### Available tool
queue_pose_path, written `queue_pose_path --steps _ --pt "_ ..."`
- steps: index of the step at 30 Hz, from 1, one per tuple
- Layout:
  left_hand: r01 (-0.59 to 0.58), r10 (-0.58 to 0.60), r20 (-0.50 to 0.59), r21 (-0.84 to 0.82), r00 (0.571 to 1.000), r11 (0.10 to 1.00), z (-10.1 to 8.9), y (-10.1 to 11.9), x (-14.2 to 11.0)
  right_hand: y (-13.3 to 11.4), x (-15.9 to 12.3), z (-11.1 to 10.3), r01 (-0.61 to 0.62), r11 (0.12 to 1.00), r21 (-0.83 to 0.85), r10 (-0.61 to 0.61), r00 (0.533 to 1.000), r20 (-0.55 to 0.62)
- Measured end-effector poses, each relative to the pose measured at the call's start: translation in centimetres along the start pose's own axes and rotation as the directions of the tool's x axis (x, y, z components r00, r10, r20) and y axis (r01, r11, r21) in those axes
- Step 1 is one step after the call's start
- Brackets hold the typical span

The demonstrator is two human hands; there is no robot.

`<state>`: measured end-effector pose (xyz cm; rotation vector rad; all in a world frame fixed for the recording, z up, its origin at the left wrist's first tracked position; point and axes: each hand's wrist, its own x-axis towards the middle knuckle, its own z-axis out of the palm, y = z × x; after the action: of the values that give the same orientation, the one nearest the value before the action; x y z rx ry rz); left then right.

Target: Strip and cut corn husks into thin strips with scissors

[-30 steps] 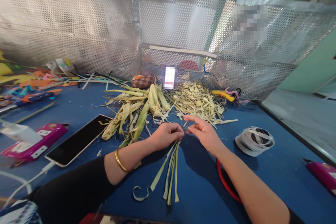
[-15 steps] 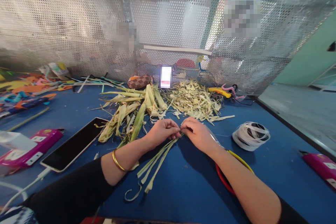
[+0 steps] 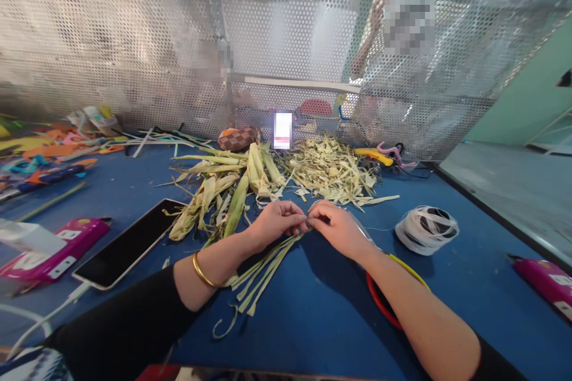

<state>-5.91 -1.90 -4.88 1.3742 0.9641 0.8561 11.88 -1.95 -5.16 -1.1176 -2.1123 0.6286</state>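
Observation:
My left hand (image 3: 280,221) and my right hand (image 3: 333,223) meet fingertip to fingertip above the blue table. Both are closed in a pinch on the gathered end of a bundle of corn husk strips (image 3: 267,271), whose loose ends fan out toward me on the left. The exact pinched spot is hidden by my fingers. Under my right forearm lie scissors (image 3: 388,306) with red and yellow handles, partly covered. Beyond my left hand are whole corn husks (image 3: 239,199), and past my right hand is a heap of shredded husk (image 3: 333,169).
A spool of white string (image 3: 426,230) stands at right, a thin strand running from it toward my hands. At left lie a phone (image 3: 129,244) on a cable and a magenta power strip (image 3: 67,250). A perforated metal screen (image 3: 290,24) closes off the back.
My hands keep the same pinch at nearly the same place. The loose ends of the husk strips have shifted slightly up and to the left.

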Motion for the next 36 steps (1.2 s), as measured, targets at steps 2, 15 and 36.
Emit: queue_pose_path --steps 2,15,36 --pt "0.029 -0.029 -0.012 -0.015 1.000 0.999 -0.1 0.0 0.1 0.0 -0.1 0.0 0.016 0.999 -0.032 -0.017 0.999 -0.042" --pt "0.122 -0.128 -0.084 -0.078 0.988 0.989 -0.6 0.3 0.2 -0.8 -0.6 0.2 0.102 0.990 -0.100 -0.106 0.994 -0.033" --pt "0.162 -0.177 -0.048 -0.224 0.983 0.961 -0.4 0.6 -0.2 -1.6 -0.3 0.5 -0.516 0.305 0.801 0.558 0.778 0.289"
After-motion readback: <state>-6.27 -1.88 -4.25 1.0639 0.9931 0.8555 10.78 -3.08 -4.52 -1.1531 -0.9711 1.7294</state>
